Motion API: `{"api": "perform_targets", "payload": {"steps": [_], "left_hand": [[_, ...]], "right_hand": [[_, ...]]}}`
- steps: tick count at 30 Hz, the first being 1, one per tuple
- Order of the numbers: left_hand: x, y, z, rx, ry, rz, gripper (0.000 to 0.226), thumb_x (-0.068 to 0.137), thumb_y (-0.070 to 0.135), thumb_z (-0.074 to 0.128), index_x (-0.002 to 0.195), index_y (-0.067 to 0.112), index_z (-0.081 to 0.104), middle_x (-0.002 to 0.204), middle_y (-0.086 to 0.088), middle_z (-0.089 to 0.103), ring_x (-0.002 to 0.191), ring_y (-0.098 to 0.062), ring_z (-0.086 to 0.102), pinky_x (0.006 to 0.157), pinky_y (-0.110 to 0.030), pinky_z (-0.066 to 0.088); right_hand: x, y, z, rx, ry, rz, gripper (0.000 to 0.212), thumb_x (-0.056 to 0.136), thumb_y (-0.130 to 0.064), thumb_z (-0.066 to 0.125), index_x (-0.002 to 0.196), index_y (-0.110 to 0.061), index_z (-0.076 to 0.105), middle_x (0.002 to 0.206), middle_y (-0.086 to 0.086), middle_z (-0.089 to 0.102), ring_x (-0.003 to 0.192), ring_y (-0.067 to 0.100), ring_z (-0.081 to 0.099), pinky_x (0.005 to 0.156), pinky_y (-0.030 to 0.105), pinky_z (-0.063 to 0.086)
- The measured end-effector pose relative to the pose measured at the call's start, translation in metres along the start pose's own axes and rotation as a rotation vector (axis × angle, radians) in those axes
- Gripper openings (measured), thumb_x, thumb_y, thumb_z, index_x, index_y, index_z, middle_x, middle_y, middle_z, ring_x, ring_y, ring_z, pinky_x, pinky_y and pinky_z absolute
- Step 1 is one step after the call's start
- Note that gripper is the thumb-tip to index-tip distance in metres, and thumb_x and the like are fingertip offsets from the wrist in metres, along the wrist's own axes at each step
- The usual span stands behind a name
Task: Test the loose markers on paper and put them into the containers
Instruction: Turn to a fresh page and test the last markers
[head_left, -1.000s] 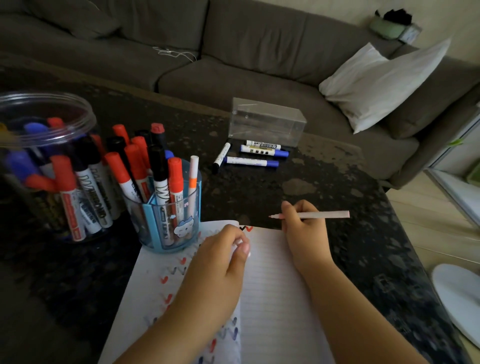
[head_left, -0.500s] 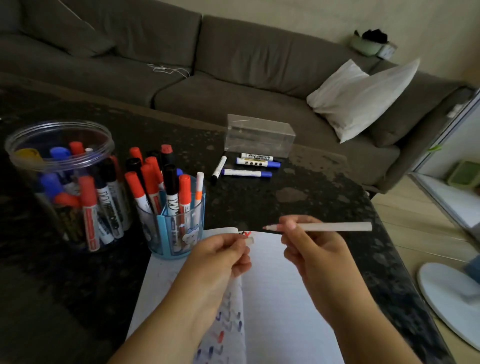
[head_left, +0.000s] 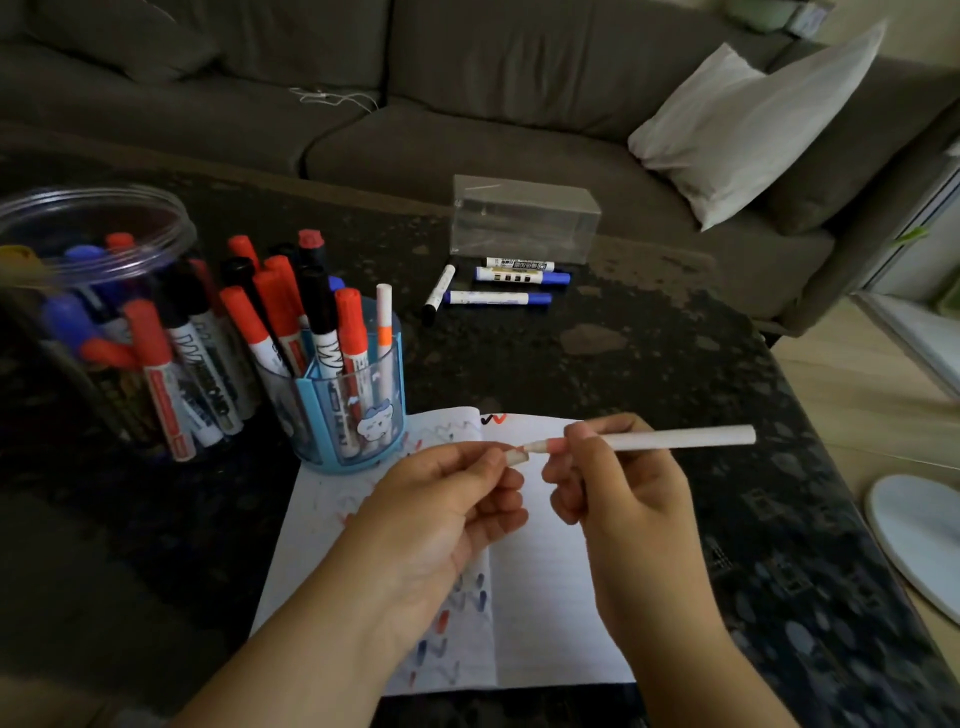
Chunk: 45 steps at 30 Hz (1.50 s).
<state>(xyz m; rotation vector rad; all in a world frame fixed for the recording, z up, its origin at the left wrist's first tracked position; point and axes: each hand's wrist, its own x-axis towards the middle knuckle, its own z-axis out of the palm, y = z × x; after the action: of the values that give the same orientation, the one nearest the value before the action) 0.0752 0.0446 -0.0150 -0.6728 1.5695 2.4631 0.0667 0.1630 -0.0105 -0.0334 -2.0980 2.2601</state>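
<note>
Thin white marker (head_left: 670, 438) held level above the paper (head_left: 545, 613), pink tip pointing left toward the small cap (head_left: 517, 456), prob. lined up so cap can go back on after testing. Right hand (head_left: 618, 493) pinched around marker near tip end, fingers curled; left hand (head_left: 447, 509) pinching cap btwn thumb & fingertips, cap just beside tip, not yet on. Blue cup (head_left: 353, 405) w/ markers stands just beyond paper on tabletop (head_left: 649, 364), clear jar (head_left: 98, 312) to its left, four loose markers (head_left: 493, 286) farther back by clear box (head_left: 524, 221).

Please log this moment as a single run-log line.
left hand: pinches cap | right hand: holds thin white marker | cap at tip | over paper
</note>
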Motion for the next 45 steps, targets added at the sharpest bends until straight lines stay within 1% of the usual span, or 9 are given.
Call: {"api": "perform_targets", "payload": {"steps": [10, 17, 20, 22, 24, 27, 32, 37, 45], "left_hand": [[0.000, 0.000, 0.001, -0.004, 0.003, 0.020, 0.018, 0.088, 0.008, 0.057, 0.078, 0.010, 0.072, 0.065, -0.005, 0.069, 0.058, -0.013, 0.065, 0.057, -0.026, 0.053], [-0.005, -0.001, 0.002, 0.064, -0.027, 0.035, 0.017, 0.089, 0.009, 0.057, 0.080, 0.012, 0.071, 0.067, -0.005, 0.070, 0.062, -0.013, 0.067, 0.061, -0.028, 0.054], [-0.005, -0.001, 0.000, 0.246, -0.035, 0.095, 0.018, 0.092, 0.014, 0.055, 0.084, 0.016, 0.070, 0.068, 0.000, 0.071, 0.065, -0.012, 0.068, 0.066, -0.028, 0.057], [-0.004, -0.002, -0.005, 0.525, -0.044, 0.179, 0.018, 0.094, 0.023, 0.051, 0.087, 0.023, 0.068, 0.068, 0.009, 0.071, 0.065, -0.005, 0.067, 0.070, -0.025, 0.056], [-0.004, -0.002, -0.007, 0.772, -0.078, 0.234, 0.021, 0.095, 0.033, 0.047, 0.085, 0.029, 0.065, 0.065, 0.015, 0.067, 0.060, 0.000, 0.063, 0.064, -0.019, 0.051], [-0.004, -0.004, -0.009, 0.923, -0.108, 0.226, 0.027, 0.095, 0.041, 0.043, 0.079, 0.032, 0.063, 0.060, 0.012, 0.061, 0.055, -0.003, 0.055, 0.060, -0.022, 0.049], [-0.005, -0.006, -0.007, 0.879, -0.152, 0.269, 0.030, 0.094, 0.042, 0.042, 0.077, 0.030, 0.063, 0.055, 0.012, 0.054, 0.053, 0.000, 0.049, 0.060, -0.022, 0.042], [-0.008, -0.013, -0.012, 0.889, -0.149, 0.365, 0.028, 0.093, 0.039, 0.045, 0.073, 0.028, 0.061, 0.051, 0.014, 0.054, 0.047, 0.001, 0.048, 0.048, -0.015, 0.037], [-0.014, -0.014, -0.018, 0.884, -0.108, 0.400, 0.026, 0.093, 0.036, 0.047, 0.074, 0.027, 0.062, 0.049, 0.012, 0.053, 0.044, 0.001, 0.047, 0.048, -0.016, 0.037]], "right_hand": [[0.000, -0.001, -0.009, -0.078, 0.003, -0.031, 0.029, 0.090, -0.015, 0.055, 0.065, -0.024, 0.065, 0.059, 0.000, 0.060, 0.054, 0.010, 0.048, 0.052, 0.025, 0.041], [-0.001, 0.004, -0.010, -0.130, -0.046, -0.036, 0.016, 0.087, -0.020, 0.058, 0.072, -0.020, 0.066, 0.064, 0.002, 0.064, 0.058, 0.009, 0.055, 0.059, 0.027, 0.044], [0.000, 0.006, -0.011, -0.171, -0.097, -0.004, 0.013, 0.085, -0.022, 0.062, 0.074, -0.023, 0.069, 0.067, 0.002, 0.066, 0.060, 0.008, 0.057, 0.060, 0.022, 0.047], [0.003, 0.005, -0.014, -0.160, -0.119, 0.072, 0.011, 0.084, -0.022, 0.065, 0.076, -0.019, 0.071, 0.068, 0.000, 0.067, 0.061, 0.006, 0.059, 0.059, 0.019, 0.050], [0.004, 0.005, -0.017, -0.131, -0.151, 0.166, 0.008, 0.082, -0.021, 0.066, 0.079, -0.016, 0.072, 0.067, -0.002, 0.067, 0.060, 0.005, 0.059, 0.058, 0.019, 0.050], [0.004, 0.005, -0.019, -0.095, -0.166, 0.240, 0.022, 0.085, -0.025, 0.061, 0.076, -0.010, 0.074, 0.064, 0.004, 0.065, 0.055, 0.010, 0.054, 0.055, 0.021, 0.047], [0.004, 0.003, -0.024, -0.071, -0.080, 0.190, 0.027, 0.086, -0.029, 0.058, 0.076, -0.005, 0.066, 0.055, 0.002, 0.055, 0.047, 0.009, 0.045, 0.048, 0.022, 0.040], [-0.003, 0.009, -0.018, 0.097, -0.123, 0.224, 0.024, 0.082, -0.024, 0.058, 0.075, 0.000, 0.056, 0.051, 0.005, 0.050, 0.045, 0.009, 0.039, 0.043, 0.019, 0.034], [-0.010, 0.016, -0.010, 0.217, -0.139, 0.275, 0.023, 0.085, -0.020, 0.055, 0.073, -0.001, 0.052, 0.050, 0.005, 0.048, 0.044, 0.007, 0.038, 0.042, 0.017, 0.033]]}}
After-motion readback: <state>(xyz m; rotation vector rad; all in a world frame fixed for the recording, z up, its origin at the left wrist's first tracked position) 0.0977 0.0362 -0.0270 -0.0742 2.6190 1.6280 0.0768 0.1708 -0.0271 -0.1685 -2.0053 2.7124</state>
